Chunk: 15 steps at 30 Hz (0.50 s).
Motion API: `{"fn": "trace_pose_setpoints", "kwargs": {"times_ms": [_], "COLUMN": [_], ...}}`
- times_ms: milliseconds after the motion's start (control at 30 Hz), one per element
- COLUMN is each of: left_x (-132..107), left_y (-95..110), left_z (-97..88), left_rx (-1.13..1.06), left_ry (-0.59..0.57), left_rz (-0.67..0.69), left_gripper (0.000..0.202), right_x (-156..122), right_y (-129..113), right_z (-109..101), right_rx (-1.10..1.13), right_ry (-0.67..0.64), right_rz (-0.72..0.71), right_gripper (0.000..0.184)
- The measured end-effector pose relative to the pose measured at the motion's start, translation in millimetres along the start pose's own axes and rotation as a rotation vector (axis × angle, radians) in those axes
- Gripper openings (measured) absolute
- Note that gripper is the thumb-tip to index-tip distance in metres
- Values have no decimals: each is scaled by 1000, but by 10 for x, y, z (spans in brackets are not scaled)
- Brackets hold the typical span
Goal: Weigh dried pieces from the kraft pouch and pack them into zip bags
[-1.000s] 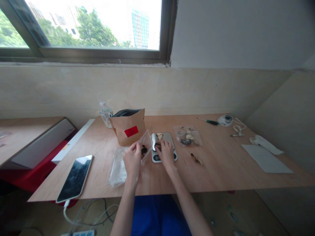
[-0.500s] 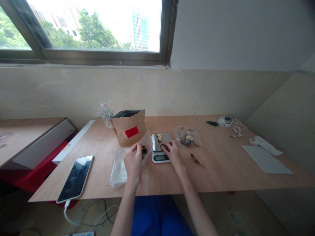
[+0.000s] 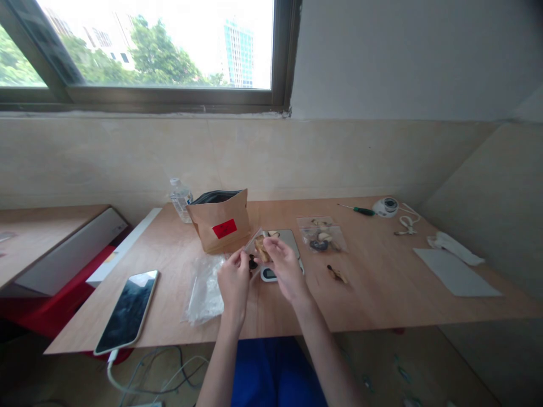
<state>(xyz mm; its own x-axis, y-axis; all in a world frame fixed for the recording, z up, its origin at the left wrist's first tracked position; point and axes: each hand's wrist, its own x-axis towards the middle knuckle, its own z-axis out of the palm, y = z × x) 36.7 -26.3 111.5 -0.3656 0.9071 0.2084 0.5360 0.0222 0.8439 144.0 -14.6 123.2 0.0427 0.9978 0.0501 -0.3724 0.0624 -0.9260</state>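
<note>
My left hand (image 3: 234, 278) pinches a small clear plastic bag (image 3: 251, 242) with a dark dried piece inside. At the bag's mouth, my right hand (image 3: 285, 270) grips a brownish dried mushroom slice (image 3: 261, 249); whether the slice is inside the plastic, I cannot tell. Both hands are close together, in front of a kitchen scale (image 3: 292, 239) and partly hiding it. Part of another pale slice (image 3: 274, 233) shows on the scale's plate. A loose dried slice (image 3: 337, 275) lies on the table to the right, near a filled clear zip bag (image 3: 324, 234) of similar pieces.
An open brown paper pouch (image 3: 218, 229) with a red label stands behind my left hand, beside a plastic bottle (image 3: 181, 200). Empty clear bags (image 3: 203, 291) and a phone (image 3: 127, 311) lie leftward. A screwdriver (image 3: 363, 211), white camera (image 3: 386, 207) and white sheet (image 3: 456, 272) are on the right.
My right hand has lifted a dried slice from the scale and moved left to the bag in my left hand. The view has shifted slightly.
</note>
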Motion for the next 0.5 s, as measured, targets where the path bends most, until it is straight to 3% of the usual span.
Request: {"fn": "trace_pose_setpoints", "kwargs": {"times_ms": [67, 267, 367, 500], "left_x": [-28, -54, -29, 2], "left_y": [19, 31, 26, 21], "left_z": [7, 6, -9, -58], "left_rx": [-22, -10, 23, 55], "left_ry": [-22, -28, -21, -17], "left_rz": [-20, -25, -20, -15], "left_gripper": [35, 34, 33, 34], "right_x": [28, 83, 51, 85], "right_y": [25, 258, 292, 201], "right_z": [32, -42, 8, 50], "right_rx": [-115, -717, -761, -629], "right_ry": [-8, 184, 148, 42], "right_rz": [11, -218, -296, -388], "right_gripper": [37, 20, 22, 23]}}
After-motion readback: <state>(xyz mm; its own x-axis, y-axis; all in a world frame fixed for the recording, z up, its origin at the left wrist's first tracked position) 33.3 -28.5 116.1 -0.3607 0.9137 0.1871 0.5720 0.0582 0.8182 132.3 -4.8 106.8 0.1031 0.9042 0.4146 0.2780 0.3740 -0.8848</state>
